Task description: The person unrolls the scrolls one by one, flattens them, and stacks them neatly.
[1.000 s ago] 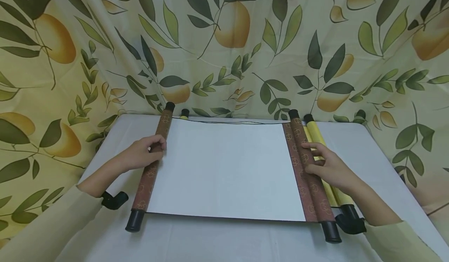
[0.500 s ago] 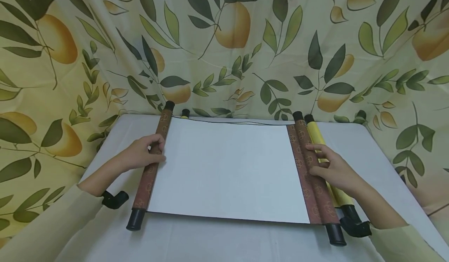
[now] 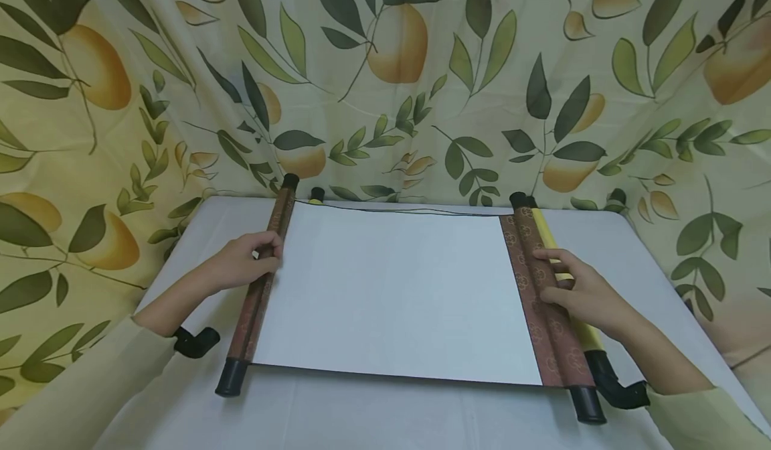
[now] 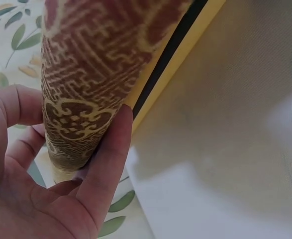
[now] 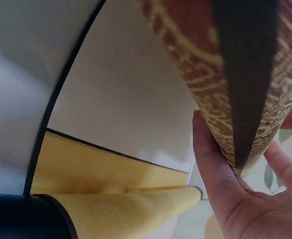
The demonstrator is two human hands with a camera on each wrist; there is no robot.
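A scroll with white paper lies spread out between two reddish-brown patterned rollers with black end caps. My left hand grips the left roller near its middle, thumb on the paper side. In the left wrist view the fingers curl round that roller's brocade. My right hand holds the right roller between thumb and fingers. A dark stripe runs along this roller in the right wrist view. Beside the roller is a flat brown brocade band.
Under the brown scroll lies a yellow scroll, whose yellow roller shows at the right. Its other black end peeks out at the back left. Both rest on a white table. A fruit-and-leaf patterned cloth hangs behind.
My right hand and the right roller have moved rightward, widening the spread paper and covering more of the yellow roller. The left roller has turned slightly, showing a dark line; the left hand stays put.
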